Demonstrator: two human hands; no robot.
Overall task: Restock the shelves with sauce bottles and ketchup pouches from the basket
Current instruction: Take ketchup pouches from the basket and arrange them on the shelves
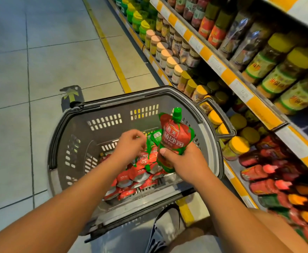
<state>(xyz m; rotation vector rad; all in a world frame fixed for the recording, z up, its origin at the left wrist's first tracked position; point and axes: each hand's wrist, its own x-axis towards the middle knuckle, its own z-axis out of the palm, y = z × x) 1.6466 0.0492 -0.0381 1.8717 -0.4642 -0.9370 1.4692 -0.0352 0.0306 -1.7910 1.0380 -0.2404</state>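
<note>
Basket (94, 128): dark grey, slotted walls, standing on the tiled floor (40, 52) beside the shelves (240, 84). Contents: a heap of red ketchup pouches (131, 181) along its near wall and toward its right side. Right hand (182, 161): fingers and thumb curled round the lower half of one pouch (175, 136), held upright above the basket's right side, green cap uppermost. Left hand (129, 143): above the middle of the basket, fingers curled, pinching the green top of another pouch (150, 143) in the heap. Shelves, right of basket: upper rows hold jars (167, 57) with yellow, green and pale lids; the lowest shelf holds red bottles (262, 172) lying at its front edge.
</note>
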